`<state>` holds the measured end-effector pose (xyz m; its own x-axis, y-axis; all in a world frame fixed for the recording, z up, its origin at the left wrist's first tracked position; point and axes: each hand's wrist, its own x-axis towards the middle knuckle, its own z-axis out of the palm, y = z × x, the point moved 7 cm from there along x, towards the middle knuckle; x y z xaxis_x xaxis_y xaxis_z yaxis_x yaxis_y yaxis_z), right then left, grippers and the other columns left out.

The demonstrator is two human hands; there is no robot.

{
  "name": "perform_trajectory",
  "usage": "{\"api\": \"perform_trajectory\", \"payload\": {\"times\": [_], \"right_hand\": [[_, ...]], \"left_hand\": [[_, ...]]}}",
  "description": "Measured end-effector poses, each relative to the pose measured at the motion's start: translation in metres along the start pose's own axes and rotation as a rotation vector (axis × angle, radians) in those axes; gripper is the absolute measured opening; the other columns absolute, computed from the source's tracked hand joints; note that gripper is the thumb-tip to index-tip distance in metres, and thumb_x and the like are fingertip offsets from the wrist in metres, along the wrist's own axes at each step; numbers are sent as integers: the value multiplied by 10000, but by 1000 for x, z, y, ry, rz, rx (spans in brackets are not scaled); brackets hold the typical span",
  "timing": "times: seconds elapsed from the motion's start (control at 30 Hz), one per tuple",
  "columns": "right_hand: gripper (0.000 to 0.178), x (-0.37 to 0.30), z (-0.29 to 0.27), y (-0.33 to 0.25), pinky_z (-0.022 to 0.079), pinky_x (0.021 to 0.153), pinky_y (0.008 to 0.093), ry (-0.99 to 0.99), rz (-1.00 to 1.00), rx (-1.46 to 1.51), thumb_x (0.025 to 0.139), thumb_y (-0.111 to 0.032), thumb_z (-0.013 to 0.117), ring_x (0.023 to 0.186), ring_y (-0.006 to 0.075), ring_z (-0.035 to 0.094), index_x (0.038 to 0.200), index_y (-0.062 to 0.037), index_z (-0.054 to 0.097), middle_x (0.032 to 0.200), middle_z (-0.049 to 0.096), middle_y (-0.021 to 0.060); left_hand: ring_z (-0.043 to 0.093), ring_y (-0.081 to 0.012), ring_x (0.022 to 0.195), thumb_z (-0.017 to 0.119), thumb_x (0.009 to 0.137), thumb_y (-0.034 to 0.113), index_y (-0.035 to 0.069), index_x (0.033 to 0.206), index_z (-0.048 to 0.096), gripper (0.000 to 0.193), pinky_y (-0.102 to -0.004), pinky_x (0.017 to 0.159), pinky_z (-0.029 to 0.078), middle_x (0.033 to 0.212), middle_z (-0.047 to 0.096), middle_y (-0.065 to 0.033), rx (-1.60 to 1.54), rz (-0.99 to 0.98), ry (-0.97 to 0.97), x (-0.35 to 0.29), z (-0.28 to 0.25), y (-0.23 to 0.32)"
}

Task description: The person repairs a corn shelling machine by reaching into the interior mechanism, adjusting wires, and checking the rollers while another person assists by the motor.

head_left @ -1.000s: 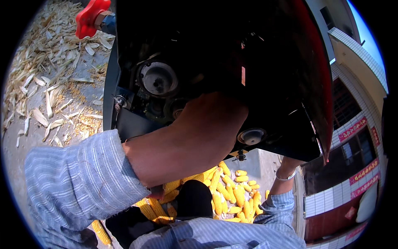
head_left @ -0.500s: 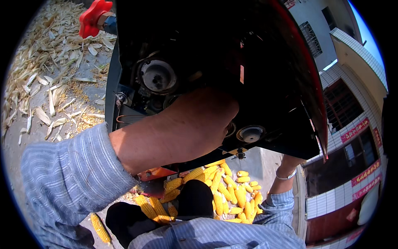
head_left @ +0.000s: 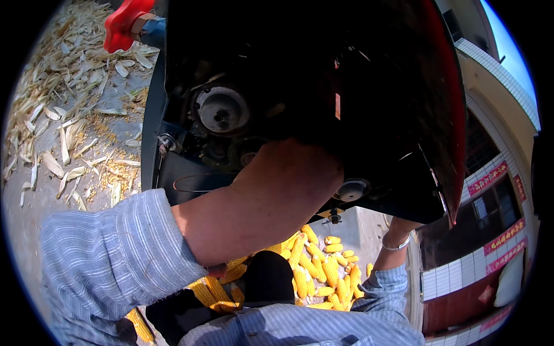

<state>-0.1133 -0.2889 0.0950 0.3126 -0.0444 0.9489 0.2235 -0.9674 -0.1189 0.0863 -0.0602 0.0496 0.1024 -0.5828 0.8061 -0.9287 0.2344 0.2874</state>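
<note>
My left hand reaches into the dark, open housing of a machine, its back toward me. Deep shadow hides its fingers, so I cannot make out whether it holds anything. Close to it are a round metal hub on the left and a smaller round metal part on the right. My right hand, with a silver bracelet at the wrist, is at the housing's lower right edge. The housing covers its fingers.
Yellow corn cobs lie on the ground beneath the machine, around my knees. A red star-shaped knob sticks out at upper left. Dry husks and loose kernels cover the ground at left. A tiled building stands at right.
My left hand and forearm have shifted to the right inside the housing, now covering part of the smaller round part. The right hand stays at the housing edge.
</note>
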Motion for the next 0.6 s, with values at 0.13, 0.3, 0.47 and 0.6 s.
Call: {"api": "perform_trajectory", "payload": {"times": [0.13,0.3,0.47,0.6], "right_hand": [[396,0,17,-8,315,983,389,119,116,63,909,-324,391,1072,248,476,1110,2,492,1124,522,134],[409,-18,-15,30,335,966,343,327,429,502,907,-306,351,1018,209,496,1128,28,437,1085,516,118],[422,-19,-5,35,343,959,305,327,505,636,900,-292,341,991,179,504,1158,40,386,1067,504,107],[415,-18,-9,28,344,959,315,228,397,465,898,-297,347,993,185,502,1135,38,407,1061,509,113]], "left_hand": [[610,-230,595,599,722,47,-19,794,604,97,-285,549,500,677,599,-150,55,-62,-14,-9,3,11],[599,-185,559,567,754,52,-19,760,588,74,-259,517,482,623,583,-134,-548,-430,-35,-5,17,-21],[574,-124,536,504,799,52,-27,779,569,104,-233,486,454,603,571,-96,-1093,-776,-122,-18,30,-30],[552,-110,522,482,818,61,-19,782,571,125,-215,474,429,606,561,-83,-1309,-847,-52,-19,39,-19]]}}
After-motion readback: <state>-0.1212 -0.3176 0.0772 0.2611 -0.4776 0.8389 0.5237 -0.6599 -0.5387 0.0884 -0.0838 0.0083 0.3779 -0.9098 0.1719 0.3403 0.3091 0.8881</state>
